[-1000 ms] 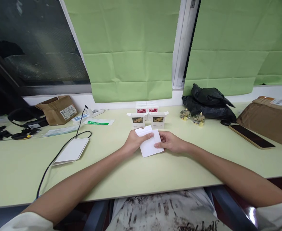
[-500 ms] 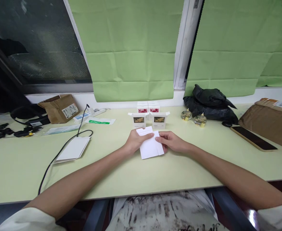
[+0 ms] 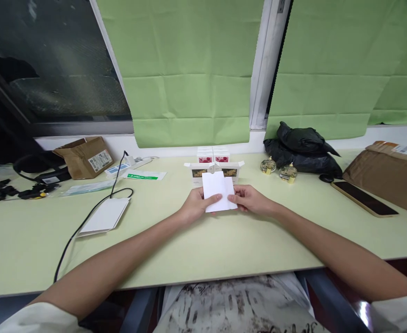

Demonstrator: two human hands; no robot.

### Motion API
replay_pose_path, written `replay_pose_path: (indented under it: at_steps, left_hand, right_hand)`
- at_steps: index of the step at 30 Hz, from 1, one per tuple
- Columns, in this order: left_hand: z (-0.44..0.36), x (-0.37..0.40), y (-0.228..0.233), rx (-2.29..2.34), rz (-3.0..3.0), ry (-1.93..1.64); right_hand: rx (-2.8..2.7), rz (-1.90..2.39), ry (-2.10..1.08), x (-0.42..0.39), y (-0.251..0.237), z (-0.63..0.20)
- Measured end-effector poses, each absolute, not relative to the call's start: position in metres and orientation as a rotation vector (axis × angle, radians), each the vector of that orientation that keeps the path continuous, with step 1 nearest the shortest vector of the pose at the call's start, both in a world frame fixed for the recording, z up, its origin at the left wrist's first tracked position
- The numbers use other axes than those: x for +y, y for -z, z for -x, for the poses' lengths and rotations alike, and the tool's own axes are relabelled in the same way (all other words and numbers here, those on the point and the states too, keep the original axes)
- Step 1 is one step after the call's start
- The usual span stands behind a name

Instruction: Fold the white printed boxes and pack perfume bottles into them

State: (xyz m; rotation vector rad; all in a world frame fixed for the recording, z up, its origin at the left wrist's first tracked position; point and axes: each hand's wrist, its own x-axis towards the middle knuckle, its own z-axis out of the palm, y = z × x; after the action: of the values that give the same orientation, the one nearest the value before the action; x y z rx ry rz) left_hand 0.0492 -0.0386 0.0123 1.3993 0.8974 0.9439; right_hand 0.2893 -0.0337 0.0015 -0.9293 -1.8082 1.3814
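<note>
In the head view, the left hand [image 3: 196, 206] and right hand [image 3: 248, 200] each pinch a side of a blank white folded card [image 3: 218, 191], held upright just above the pale green counter [image 3: 189, 249]; no writing shows on it. Just beyond the hands stand small white boxes [image 3: 214, 163] with gold and pink pictures, their print too small to read, partly hidden by the card. Well left of the left hand sit a brown carton with a barcode label [image 3: 84, 156] and a black cable [image 3: 85, 217]; right of the right hand lie two round gold bottles [image 3: 278, 169], a black bag [image 3: 302, 145] and a phone [image 3: 363, 198].

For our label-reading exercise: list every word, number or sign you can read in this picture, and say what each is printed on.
None can be read.
Shipping label on the brown cardboard box: too small.
Green-and-white packet: print blurred.
Small picture boxes behind the white card: pictures show, text illegible.
The white card, held by the left hand and right hand: blank side showing.
</note>
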Motion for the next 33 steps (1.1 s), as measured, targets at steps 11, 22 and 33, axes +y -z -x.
replay_pose_path:
  at_steps: [11, 22, 33]
  left_hand:
    - [-0.040, -0.034, -0.011, 0.921, -1.620, -0.925]
    - [-0.036, -0.033, -0.012, 0.928, -1.685, -0.956]
    - [-0.034, -0.031, -0.010, 0.877, -1.593, -0.957]
  right_hand:
    - [-1.807, 0.921, -1.301, -0.038, -0.008, -0.285]
    - [-1.903, 0.837, -1.358, -0.037, -0.014, -0.296]
    - [-1.798, 0.772, -1.402, -0.037, -0.013, -0.293]
